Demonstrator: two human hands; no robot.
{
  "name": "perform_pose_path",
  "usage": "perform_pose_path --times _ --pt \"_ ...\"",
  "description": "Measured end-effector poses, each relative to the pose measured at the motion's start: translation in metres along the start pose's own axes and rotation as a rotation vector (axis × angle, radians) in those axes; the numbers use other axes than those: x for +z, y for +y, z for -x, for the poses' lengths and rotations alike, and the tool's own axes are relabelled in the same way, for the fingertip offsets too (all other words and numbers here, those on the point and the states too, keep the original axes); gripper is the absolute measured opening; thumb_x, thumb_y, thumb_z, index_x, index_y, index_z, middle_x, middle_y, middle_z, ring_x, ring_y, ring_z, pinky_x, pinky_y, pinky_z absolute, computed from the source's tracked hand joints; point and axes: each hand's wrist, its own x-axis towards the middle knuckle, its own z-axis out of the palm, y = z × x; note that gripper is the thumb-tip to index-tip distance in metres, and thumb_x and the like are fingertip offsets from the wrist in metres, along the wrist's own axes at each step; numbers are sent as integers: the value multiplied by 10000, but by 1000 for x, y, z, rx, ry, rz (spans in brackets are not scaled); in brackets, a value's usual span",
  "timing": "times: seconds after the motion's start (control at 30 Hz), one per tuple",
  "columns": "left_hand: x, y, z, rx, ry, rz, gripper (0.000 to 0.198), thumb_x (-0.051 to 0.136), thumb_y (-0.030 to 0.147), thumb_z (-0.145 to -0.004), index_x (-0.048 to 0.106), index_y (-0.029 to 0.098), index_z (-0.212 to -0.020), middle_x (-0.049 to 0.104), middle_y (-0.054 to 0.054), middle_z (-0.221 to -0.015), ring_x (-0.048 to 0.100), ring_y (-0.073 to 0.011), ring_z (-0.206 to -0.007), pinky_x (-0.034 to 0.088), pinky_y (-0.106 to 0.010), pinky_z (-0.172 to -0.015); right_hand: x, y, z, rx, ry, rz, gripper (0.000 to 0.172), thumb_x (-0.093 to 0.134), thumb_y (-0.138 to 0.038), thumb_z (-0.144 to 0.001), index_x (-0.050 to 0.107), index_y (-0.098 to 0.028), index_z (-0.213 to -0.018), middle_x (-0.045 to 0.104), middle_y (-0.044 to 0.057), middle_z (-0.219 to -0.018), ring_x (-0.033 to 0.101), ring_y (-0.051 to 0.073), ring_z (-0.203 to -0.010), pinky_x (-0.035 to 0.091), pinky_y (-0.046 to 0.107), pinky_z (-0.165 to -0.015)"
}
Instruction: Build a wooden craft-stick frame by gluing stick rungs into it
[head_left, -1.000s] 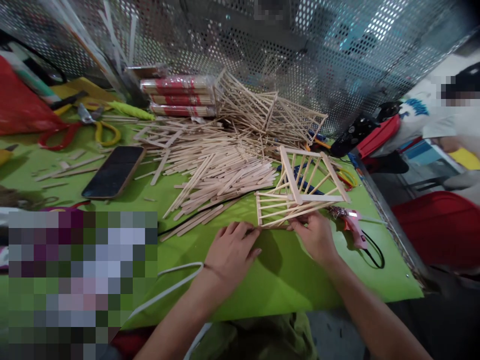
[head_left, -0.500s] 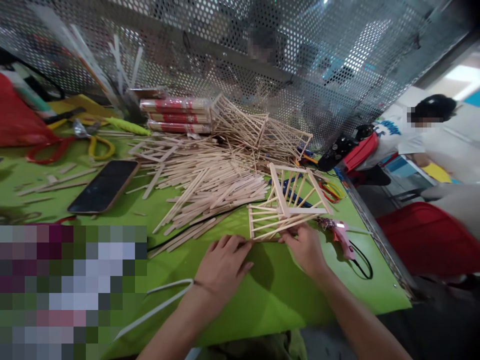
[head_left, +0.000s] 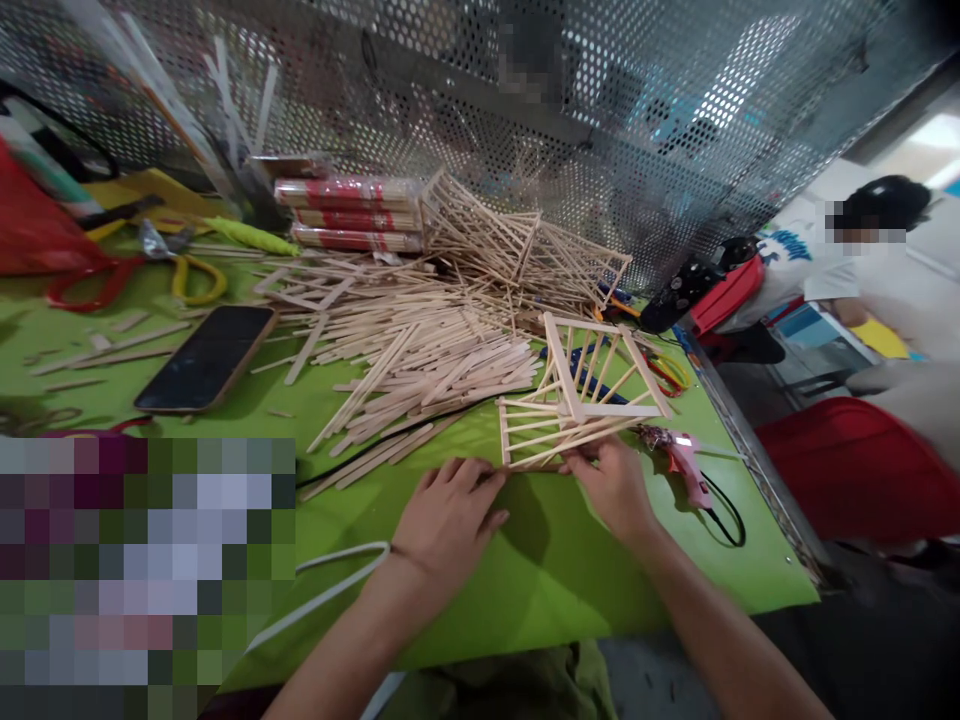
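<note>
A small frame built of wooden sticks (head_left: 581, 395) stands on the green table (head_left: 570, 570), just beyond my hands. My right hand (head_left: 611, 485) pinches the frame's near lower edge with its fingers closed on a stick. Flat on the table to the left lies my left hand (head_left: 450, 515), fingers spread, fingertips touching the frame's near left corner. A big heap of loose wooden sticks (head_left: 420, 350) lies behind my left hand.
A pink glue gun (head_left: 686, 465) with a black cord lies right of my right hand. A phone (head_left: 206, 358), yellow-handled scissors (head_left: 184, 270) and stick packs (head_left: 349, 215) are further back. Perforated metal screen behind. Another person (head_left: 847, 250) sits at the far right.
Both hands and the frame keep the same hold; only the camera view has shifted slightly.
</note>
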Motion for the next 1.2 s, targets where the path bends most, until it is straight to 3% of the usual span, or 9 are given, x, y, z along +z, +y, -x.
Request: perform_pose_path --times 0.7,1.2 --pt "-8 3 0 -27 -67 24 404 565 275 -979 582 240 -1381 627 -80 -1330 538 -293 -1229 467 -460 -999 0 2 0 -26 37 -22 192 656 -356 -830 738 -192 -884 781 49 -695 762 265 -674 557 311 -627" --pt "-6 3 0 -22 -78 33 416 539 290 -995 566 224 -1405 618 -86 -1344 529 -291 -1245 461 -458 -1023 -1 0 -2 -20 22 19 238 641 -409 -828 754 -200 -820 776 61 -679 754 274 -653 557 323 -611"
